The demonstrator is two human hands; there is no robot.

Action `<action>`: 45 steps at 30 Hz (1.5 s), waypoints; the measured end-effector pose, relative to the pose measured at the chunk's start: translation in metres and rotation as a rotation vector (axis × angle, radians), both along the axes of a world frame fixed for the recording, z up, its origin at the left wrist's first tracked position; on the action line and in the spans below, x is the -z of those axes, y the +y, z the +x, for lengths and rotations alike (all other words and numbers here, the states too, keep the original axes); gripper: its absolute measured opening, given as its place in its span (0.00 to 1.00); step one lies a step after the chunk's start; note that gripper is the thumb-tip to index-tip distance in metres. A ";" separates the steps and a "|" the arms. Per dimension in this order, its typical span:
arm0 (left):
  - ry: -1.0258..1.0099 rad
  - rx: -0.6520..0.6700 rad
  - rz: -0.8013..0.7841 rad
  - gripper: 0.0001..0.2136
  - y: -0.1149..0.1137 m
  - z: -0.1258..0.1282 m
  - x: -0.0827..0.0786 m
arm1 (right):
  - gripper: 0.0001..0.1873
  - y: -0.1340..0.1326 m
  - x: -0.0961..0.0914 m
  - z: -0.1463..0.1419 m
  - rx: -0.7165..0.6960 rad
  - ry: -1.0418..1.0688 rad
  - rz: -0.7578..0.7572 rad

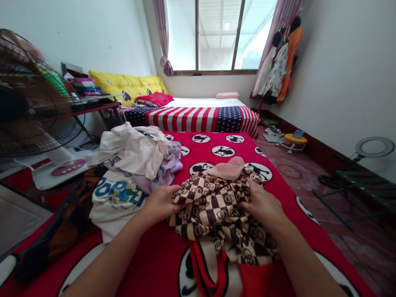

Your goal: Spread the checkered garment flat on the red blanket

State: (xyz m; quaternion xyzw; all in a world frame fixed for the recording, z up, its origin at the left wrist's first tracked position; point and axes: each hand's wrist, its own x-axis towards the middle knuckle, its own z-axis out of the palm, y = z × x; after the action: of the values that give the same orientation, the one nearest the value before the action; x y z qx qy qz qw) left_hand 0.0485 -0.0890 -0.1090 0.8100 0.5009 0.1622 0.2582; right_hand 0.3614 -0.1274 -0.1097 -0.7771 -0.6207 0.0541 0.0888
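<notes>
A brown-and-cream checkered garment (pixel 213 202) lies bunched on the red bedspread (pixel 210 154) in front of me. At its far end is a sheer pink piece of cloth (pixel 229 168), and red-and-black trim shows at its near end. My left hand (pixel 161 202) is closed on the garment's left side, thumb and fingers pinching the fabric. On the opposite side, my right hand (pixel 264 202) grips it with the thumb over the cloth and the fingertips partly hidden. To the left is a heap of clothes, including a white shirt (pixel 136 148) and a printed white T-shirt (pixel 116 202).
A fan (pixel 34 95) stands at the left beside a desk (pixel 95 101). Beyond the bedspread is a bed with a striped cover (pixel 185 119) under a window. A green folding stool (pixel 355 189), a ring light (pixel 374 147) and a yellow stool (pixel 295 139) stand at the right.
</notes>
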 end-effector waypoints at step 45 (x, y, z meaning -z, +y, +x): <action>-0.154 0.224 -0.304 0.20 -0.014 -0.007 -0.036 | 0.07 -0.016 -0.020 0.053 -0.298 0.645 -0.247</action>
State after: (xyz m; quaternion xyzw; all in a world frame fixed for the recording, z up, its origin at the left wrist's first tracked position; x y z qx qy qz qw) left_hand 0.0418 -0.1031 -0.0734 0.7975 0.4051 0.1162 0.4317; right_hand 0.4146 -0.1436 -0.0900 -0.6263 -0.6559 0.3826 0.1764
